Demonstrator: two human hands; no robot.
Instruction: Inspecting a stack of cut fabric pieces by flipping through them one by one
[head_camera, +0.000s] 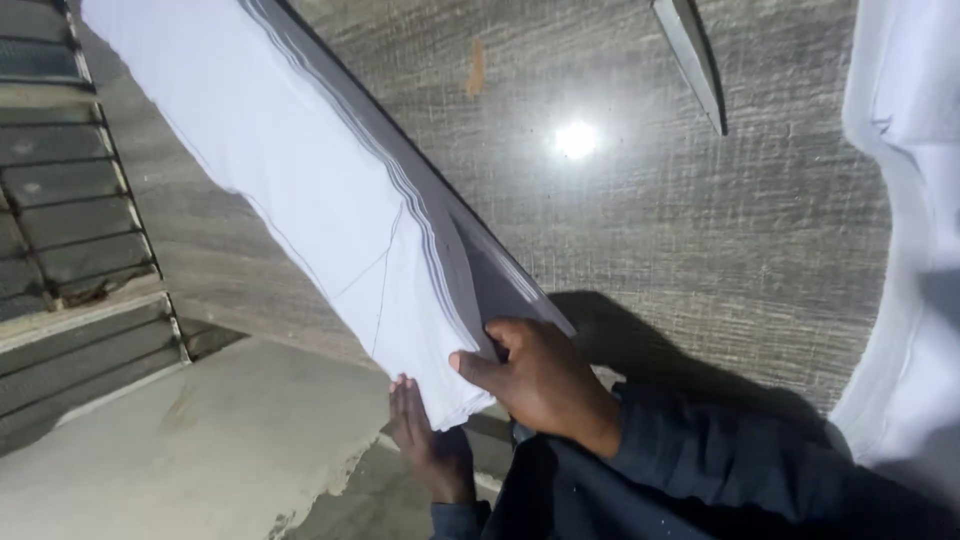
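A long stack of white fabric pieces (290, 170) runs diagonally from the top left down to the lower middle, on the edge of a grey textured table (650, 220). My right hand (540, 380) grips the near end of the stack, thumb on top and fingers over its layered edge. My left hand (430, 445) is under the same end, palm up against the underside. Both forearms wear dark blue sleeves.
White cloth (905, 250) hangs along the right edge. A flat metal blade or ruler (690, 55) lies at the top of the table. A concrete floor (190, 450) and a metal grate (60, 190) are to the left, below the table edge.
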